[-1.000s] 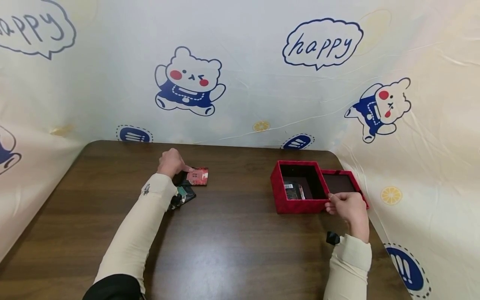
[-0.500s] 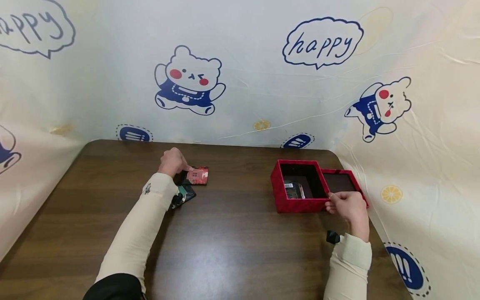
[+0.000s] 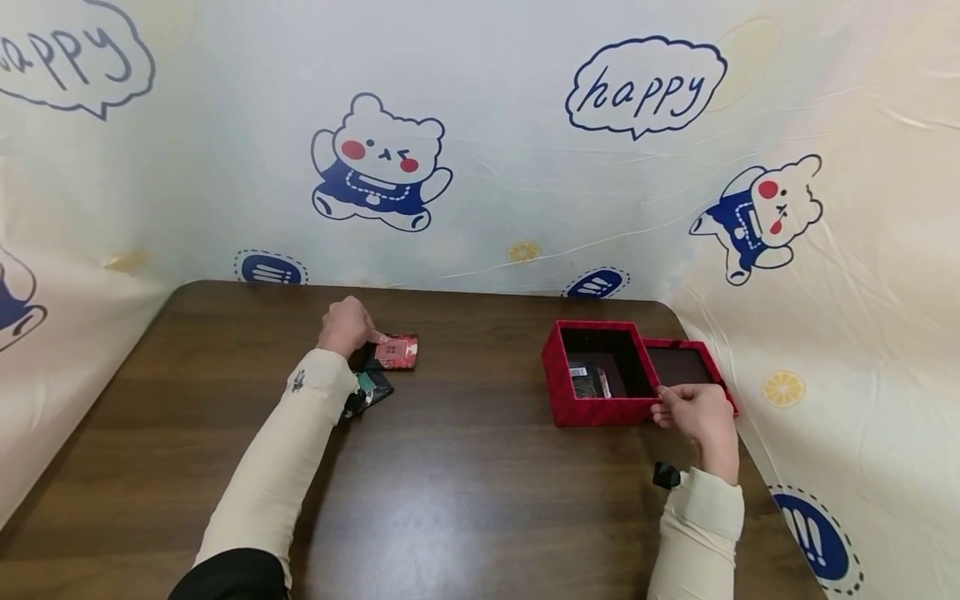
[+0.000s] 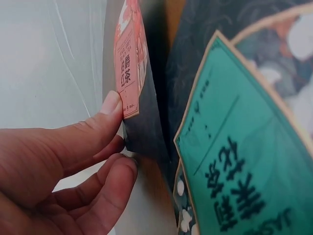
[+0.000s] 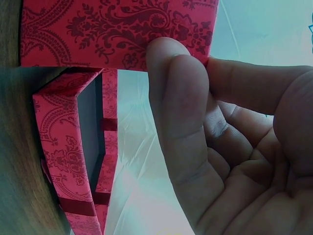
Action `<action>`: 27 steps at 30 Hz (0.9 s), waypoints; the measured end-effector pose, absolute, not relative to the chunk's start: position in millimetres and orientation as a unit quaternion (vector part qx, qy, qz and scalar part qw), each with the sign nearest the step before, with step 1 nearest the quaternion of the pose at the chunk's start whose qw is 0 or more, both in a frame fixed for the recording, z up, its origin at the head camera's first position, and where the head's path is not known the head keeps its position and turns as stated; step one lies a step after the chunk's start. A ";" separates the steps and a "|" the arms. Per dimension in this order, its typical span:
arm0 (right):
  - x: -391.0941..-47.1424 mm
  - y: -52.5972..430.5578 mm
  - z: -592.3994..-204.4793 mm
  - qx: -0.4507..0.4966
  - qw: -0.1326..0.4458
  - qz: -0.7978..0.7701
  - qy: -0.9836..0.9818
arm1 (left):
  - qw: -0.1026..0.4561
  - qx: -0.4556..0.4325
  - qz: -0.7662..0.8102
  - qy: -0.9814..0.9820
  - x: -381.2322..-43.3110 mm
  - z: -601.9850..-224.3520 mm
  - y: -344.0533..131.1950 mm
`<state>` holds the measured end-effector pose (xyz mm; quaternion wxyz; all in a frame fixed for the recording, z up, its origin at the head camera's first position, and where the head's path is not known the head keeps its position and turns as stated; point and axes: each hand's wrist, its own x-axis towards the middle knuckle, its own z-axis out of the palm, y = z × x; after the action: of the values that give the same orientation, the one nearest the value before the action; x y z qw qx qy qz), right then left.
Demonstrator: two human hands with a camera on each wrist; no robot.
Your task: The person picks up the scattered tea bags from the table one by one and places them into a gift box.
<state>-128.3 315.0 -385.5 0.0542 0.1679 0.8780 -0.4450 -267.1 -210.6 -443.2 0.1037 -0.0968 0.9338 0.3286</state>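
Observation:
At the table's left back, my left hand [image 3: 347, 325] pinches one end of a black tea packet with a red label [image 3: 397, 352]. The left wrist view shows the thumb on the label's edge [image 4: 126, 93] and fingertips behind. A second tea packet, with a green label [image 4: 234, 161], lies close by, partly under my wrist in the head view. On the right, my right hand [image 3: 697, 412] grips the near right corner of a red patterned box [image 3: 603, 412], thumb on one side and fingers on the other. Dark packets [image 3: 587, 383] stand inside the box.
The box's shallow red lid [image 5: 63, 152], dark inside and crossed by a ribbon, lies against its right side near the table's right edge. A brown wooden table [image 3: 465, 483] lies beneath, with a printed cloth [image 3: 495, 167] hanging behind and at both sides.

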 end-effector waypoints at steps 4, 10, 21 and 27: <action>-127.8 316.1 -384.7 0.166 0.050 -0.450 0.876 | 0.100 -0.094 0.330 0.934 -268.5 -440.4 -208.0; -126.8 316.6 -383.9 0.167 0.053 -0.453 0.874 | 0.116 -0.075 0.320 0.937 -271.3 -440.6 -209.5; -127.1 316.1 -385.3 0.160 0.051 -0.457 0.873 | 0.186 -0.061 0.308 0.931 -276.8 -439.0 -211.6; -126.4 317.1 -385.2 0.167 0.056 -0.457 0.872 | 0.178 -0.085 0.322 0.926 -275.5 -438.0 -213.2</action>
<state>-126.4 317.1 -385.2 0.0558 0.1666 0.8721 -0.4567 -275.5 -213.2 -438.0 0.1778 -0.0846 0.9260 0.3222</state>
